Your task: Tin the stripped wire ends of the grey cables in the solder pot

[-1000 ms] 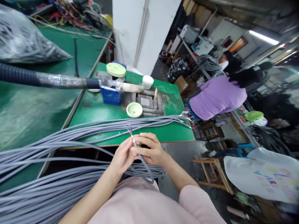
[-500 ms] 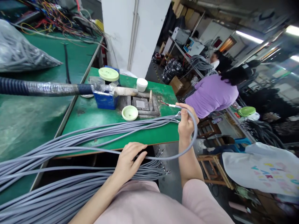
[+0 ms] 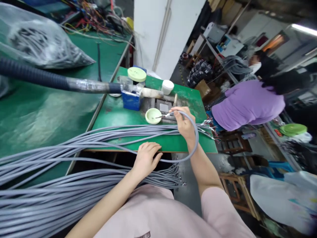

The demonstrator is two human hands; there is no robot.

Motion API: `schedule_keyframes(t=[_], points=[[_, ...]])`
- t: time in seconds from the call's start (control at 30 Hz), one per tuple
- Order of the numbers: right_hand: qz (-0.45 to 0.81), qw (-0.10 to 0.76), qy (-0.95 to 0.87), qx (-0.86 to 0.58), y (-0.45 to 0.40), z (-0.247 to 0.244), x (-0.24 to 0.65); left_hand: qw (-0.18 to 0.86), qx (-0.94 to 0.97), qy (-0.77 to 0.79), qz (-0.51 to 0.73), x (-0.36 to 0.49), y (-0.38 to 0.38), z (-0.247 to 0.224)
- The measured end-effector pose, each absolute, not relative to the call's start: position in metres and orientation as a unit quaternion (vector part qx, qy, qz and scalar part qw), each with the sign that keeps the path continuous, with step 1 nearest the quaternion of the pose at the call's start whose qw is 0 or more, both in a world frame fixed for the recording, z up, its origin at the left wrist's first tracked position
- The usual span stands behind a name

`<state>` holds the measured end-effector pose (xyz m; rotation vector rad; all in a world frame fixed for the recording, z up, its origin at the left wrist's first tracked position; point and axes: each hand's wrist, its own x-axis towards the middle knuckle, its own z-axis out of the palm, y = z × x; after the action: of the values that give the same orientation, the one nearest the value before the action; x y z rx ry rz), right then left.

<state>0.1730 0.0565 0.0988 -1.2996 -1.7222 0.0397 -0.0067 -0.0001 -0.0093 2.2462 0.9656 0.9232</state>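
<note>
My right hand [image 3: 185, 124] pinches a grey cable [image 3: 197, 138] near its stripped end. The thin exposed wires point left into a small pale green bowl [image 3: 150, 121]; their tips appear to touch its inside. From that hand the cable bends down in a loop and runs left beneath my left hand [image 3: 148, 157]. My left hand lies over the cable at the bench edge, fingers extended and thumb apart; its underside is hidden. Just behind the bowl, a square metal-framed recess [image 3: 164, 107] is set in the bench, partly covered by my right hand.
Grey cables [image 3: 99, 134] lie across the green bench [image 3: 99, 115], with another bundle [image 3: 86, 185] below. A ribbed hose [image 3: 49, 77] reaches a blue box [image 3: 131, 100]. A white tub [image 3: 167, 87] and green lid [image 3: 137, 74] stand behind. A person in purple [image 3: 250, 102] is at right.
My right hand has brought the cable's stripped end left and down, from right of the recess to the green bowl. My left hand stays over the cable. The camera view has shifted left.
</note>
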Motion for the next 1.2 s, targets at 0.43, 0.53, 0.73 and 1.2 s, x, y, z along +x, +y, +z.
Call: schedule_keyframes(t=[0.43, 0.53, 0.73, 1.2], points=[[-0.010, 0.401, -0.736, -0.545, 0.105, 0.077, 0.163, 0.268, 0.820, 0.353, 0.363, -0.008, 0.001, -0.012], [0.004, 0.392, -0.738, -0.549, 0.111, 0.074, 0.159, 0.269, 0.820, 0.354, 0.361, -0.008, 0.002, -0.013], [0.026, 0.379, -0.739, -0.556, 0.115, 0.068, 0.156, 0.273, 0.819, 0.355, 0.357, -0.007, 0.002, -0.012], [0.024, 0.362, -0.747, -0.557, 0.114, 0.063, 0.152, 0.268, 0.822, 0.355, 0.356, -0.007, 0.003, -0.013]])
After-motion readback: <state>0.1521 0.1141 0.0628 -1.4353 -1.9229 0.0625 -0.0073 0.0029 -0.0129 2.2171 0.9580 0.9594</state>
